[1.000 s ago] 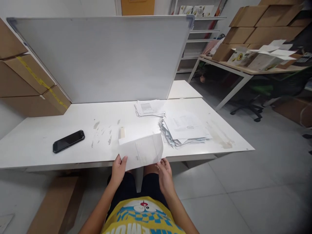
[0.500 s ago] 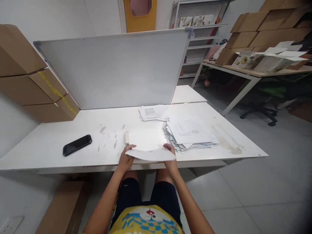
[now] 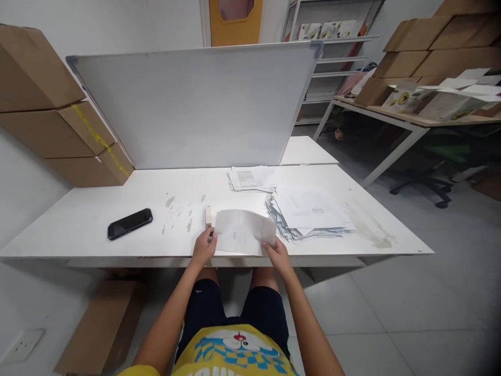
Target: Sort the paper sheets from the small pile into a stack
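Note:
A white sheet of paper (image 3: 246, 232) is held up over the table's front edge, its broad face toward me with creases and a few faint printed marks. My left hand (image 3: 204, 247) is closed at the paper's left edge. On the right, my right hand (image 3: 277, 254) pinches the lower right corner, thumb on top. Just beyond my left fingertips lies a small beige block-like object (image 3: 209, 215), its near end partly hidden. Right of the sheet is a large uneven stack of papers (image 3: 309, 211); a smaller paper stack (image 3: 252, 178) lies farther back.
A black phone (image 3: 130, 223) rests on the white table (image 3: 90, 224) to the left. Behind stands a whiteboard (image 3: 195, 109), with cardboard boxes (image 3: 88, 138) stacked at its left. Another table (image 3: 391, 111) carrying boxes stands at the right, near an office chair (image 3: 426, 190).
The paper has tilted up from nearly edge-on, so its face now shows. Both hands have turned with it, still at its sides. My view has shifted slightly left.

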`<state>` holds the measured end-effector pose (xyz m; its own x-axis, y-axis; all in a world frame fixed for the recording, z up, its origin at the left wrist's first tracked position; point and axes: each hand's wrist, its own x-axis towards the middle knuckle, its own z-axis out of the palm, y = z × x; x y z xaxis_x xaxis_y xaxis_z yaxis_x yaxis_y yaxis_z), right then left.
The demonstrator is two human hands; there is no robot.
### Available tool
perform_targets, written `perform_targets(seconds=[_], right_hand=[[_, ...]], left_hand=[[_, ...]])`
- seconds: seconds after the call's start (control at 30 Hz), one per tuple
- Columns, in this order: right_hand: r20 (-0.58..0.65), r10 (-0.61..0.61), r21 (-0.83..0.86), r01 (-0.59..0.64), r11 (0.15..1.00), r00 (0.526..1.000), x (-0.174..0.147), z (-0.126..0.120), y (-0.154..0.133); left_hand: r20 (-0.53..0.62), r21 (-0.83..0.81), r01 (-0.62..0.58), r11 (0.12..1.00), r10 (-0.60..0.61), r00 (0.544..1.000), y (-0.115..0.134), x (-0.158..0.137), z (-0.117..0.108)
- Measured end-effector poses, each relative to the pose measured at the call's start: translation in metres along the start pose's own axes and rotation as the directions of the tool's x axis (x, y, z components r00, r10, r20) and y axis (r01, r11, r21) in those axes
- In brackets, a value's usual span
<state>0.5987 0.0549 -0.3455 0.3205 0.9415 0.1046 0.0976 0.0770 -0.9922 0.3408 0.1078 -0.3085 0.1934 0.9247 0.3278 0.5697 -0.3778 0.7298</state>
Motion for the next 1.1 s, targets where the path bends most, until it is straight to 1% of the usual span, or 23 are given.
perform_targets(seconds=[0.1,0.2,0.33,0.53,0.63,0.73,0.87,0.97,1.03,1.1], right_hand=[[-0.028,0.012,0.026,-0.011,1.000,1.000,-0.003,0.003,0.002],[-0.039,0.040,0.088,-0.036,0.995,0.998,-0.006,0.006,0.005],[-0.008,0.072,0.062,-0.071,0.996,0.997,-0.004,0.009,0.011],[-0.012,-0.037,0.027,0.038,0.999,0.999,0.003,0.007,0.032],[0.052,-0.052,-0.027,0.053,0.998,0.997,0.001,0.004,0.032],[0.124,-0.064,-0.044,0.070,0.997,0.990,-0.004,0.002,0.022],[0.138,-0.070,-0.064,0.080,0.995,0.988,-0.009,0.003,0.009],[0.135,-0.081,-0.115,0.096,0.989,0.988,-0.010,0.004,0.005],[0.137,-0.094,-0.132,0.112,0.985,0.986,-0.012,0.004,0.002],[0.156,-0.080,-0.101,0.097,0.990,0.984,-0.017,0.003,-0.003]], left_hand=[[-0.075,0.024,0.007,1.000,-0.005,0.997,-0.001,-0.003,0.003],[-0.121,-0.011,-0.015,1.000,0.014,0.993,-0.005,-0.006,0.004],[-0.087,-0.020,-0.035,0.999,0.033,0.996,-0.014,-0.006,0.004],[-0.067,0.029,0.080,0.996,-0.078,0.995,-0.025,-0.005,0.010],[-0.059,0.010,0.070,0.998,-0.069,0.996,-0.023,-0.005,0.011],[-0.066,-0.016,0.077,0.997,-0.078,0.995,-0.018,-0.008,0.010],[-0.117,-0.067,0.134,0.989,-0.141,0.983,-0.011,-0.013,0.006],[-0.140,-0.140,0.133,0.981,-0.153,0.978,-0.008,-0.015,0.004],[-0.206,-0.202,0.125,0.971,-0.167,0.964,-0.008,-0.014,0.004],[-0.316,-0.278,0.124,0.953,-0.213,0.925,-0.011,-0.012,0.004]])
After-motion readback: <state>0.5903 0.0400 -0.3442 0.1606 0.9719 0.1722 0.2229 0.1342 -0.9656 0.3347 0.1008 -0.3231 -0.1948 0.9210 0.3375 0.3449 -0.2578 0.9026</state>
